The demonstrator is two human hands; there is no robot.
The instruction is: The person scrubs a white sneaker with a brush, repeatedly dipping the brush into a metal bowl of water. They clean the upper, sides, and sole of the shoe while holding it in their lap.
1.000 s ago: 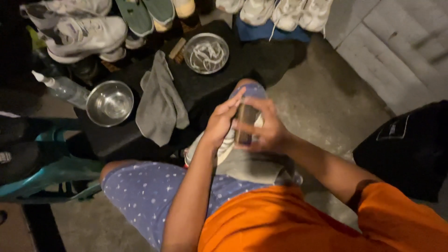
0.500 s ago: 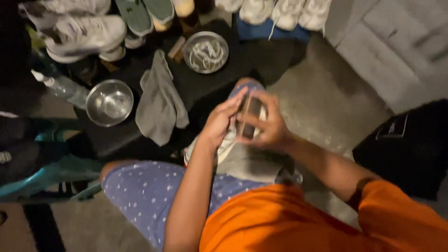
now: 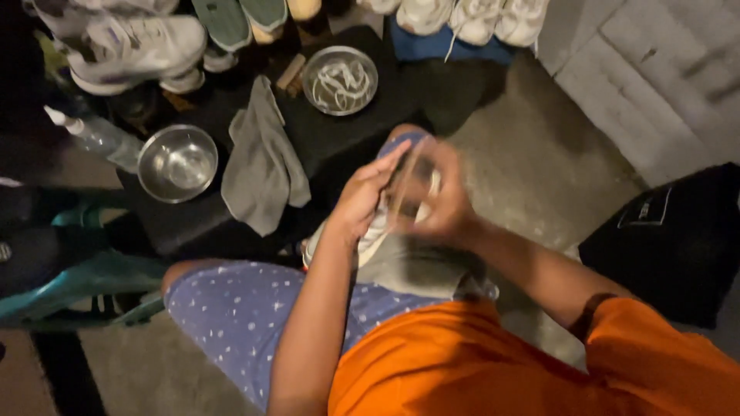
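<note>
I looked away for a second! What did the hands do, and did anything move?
The right hand swung the small dark brush it holds, now blurred, across the white shoe on the lap. The left hand went on steadying that shoe. The grey folded cloth, empty round steel bowl and bowl of white laces stayed put.

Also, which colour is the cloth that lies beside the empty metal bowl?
The cloth is grey, plain without pattern. It shows best in the head view, the only one.
</note>
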